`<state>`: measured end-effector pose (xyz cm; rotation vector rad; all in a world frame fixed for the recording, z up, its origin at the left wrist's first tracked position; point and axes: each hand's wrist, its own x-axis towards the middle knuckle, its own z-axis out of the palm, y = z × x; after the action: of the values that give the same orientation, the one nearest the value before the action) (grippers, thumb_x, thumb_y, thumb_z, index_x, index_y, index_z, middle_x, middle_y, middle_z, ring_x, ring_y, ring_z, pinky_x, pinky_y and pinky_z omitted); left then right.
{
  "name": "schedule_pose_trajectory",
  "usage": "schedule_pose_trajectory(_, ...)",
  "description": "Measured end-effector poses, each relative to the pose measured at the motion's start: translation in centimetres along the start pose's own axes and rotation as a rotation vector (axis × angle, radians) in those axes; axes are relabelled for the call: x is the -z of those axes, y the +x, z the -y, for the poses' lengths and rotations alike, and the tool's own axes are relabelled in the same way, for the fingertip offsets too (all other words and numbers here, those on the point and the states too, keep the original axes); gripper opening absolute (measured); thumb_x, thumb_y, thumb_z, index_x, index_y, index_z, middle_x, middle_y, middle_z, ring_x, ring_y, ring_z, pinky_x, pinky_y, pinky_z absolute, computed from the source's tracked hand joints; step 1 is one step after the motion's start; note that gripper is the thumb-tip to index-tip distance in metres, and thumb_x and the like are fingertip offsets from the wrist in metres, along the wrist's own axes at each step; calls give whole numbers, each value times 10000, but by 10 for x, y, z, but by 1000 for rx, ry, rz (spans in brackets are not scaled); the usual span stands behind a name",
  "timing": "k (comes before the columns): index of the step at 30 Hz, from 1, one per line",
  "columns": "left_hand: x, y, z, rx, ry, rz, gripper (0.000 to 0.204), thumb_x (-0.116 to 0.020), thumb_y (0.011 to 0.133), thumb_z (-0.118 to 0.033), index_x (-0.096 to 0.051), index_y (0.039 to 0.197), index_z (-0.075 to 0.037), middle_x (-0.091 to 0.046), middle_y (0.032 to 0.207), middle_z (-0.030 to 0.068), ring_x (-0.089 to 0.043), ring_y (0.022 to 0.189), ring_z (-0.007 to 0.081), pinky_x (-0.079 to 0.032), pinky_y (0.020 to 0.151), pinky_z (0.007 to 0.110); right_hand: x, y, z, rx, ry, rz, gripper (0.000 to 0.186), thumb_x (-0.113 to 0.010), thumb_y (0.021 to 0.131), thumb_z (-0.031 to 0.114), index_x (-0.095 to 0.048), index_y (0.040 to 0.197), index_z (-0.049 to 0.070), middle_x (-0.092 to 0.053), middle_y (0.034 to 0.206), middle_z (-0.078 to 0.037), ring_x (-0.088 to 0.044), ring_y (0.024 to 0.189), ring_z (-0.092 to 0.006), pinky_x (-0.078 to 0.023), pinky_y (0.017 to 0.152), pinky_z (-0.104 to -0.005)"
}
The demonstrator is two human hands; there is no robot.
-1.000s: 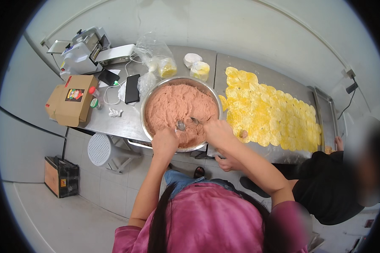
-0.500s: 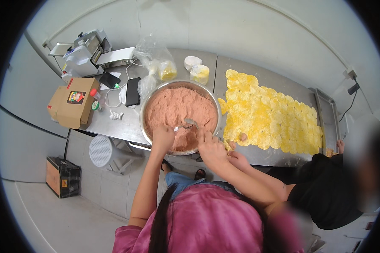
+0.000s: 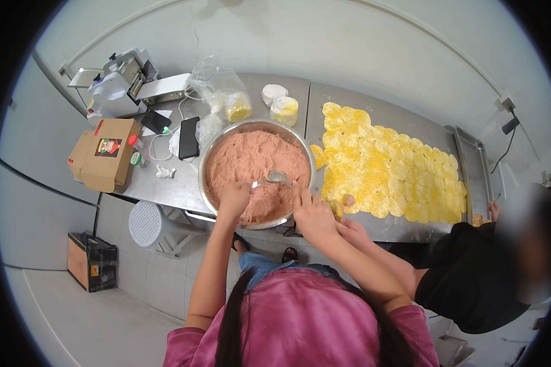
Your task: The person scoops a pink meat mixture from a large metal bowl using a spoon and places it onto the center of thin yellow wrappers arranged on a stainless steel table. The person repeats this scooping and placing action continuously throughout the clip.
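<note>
A wide steel bowl (image 3: 202,192) holds a mound of pink minced filling (image 3: 257,156). My left hand (image 3: 234,199) is closed on shiny metal cutlery, seemingly a spoon, over the bowl's near left part. Beside it, above the filling, is a rounded metal spoon (image 3: 278,176), whose other end runs to my right hand (image 3: 314,214). That hand has its fingers curled at the right rim. How the metal parts meet is too small to make out. Overlapping yellow round wrappers (image 3: 373,165) cover the table at the right, with a lump of filling (image 3: 349,200) on the near edge.
A co-worker's hand (image 3: 354,232) is just right of my right hand, touching a yellow wrapper. Left of the bowl are a phone (image 3: 190,137), a cardboard box (image 3: 107,153) and a machine (image 3: 119,85). Wrapped stacks (image 3: 284,110) stand behind; a metal tray (image 3: 474,162) is far right.
My right hand has shifted slightly right and down, away from the middle of the bowl. The spoon stays over the filling, and the whole view has shifted slightly.
</note>
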<state>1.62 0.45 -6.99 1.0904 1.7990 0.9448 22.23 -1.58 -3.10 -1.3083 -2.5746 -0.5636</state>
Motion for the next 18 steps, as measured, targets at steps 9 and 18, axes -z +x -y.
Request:
schedule_pose_trajectory(9, 3, -1, -5, 133, -300, 85, 297, -493, 853, -223, -555, 648, -16, -411, 474, -19, -342, 395, 75, -257, 379, 253, 5, -6, -16, -153, 173, 67, 485, -522, 702, 90, -478, 1181, 25, -481, 758, -73, -558, 610, -196, -481, 484, -309)
schedule_pose_trajectory(18, 9, -4, -17, 151, -368, 72, 320, -511, 854, -228, -569, 623, -14, -420, 489, -16, -337, 433, 71, -264, 407, 260, -2, -11, -19, -165, 259, 11, 531, -517, 707, 85, -437, 1230, 40, -457, 766, -76, -552, 593, -190, -465, 474, -303)
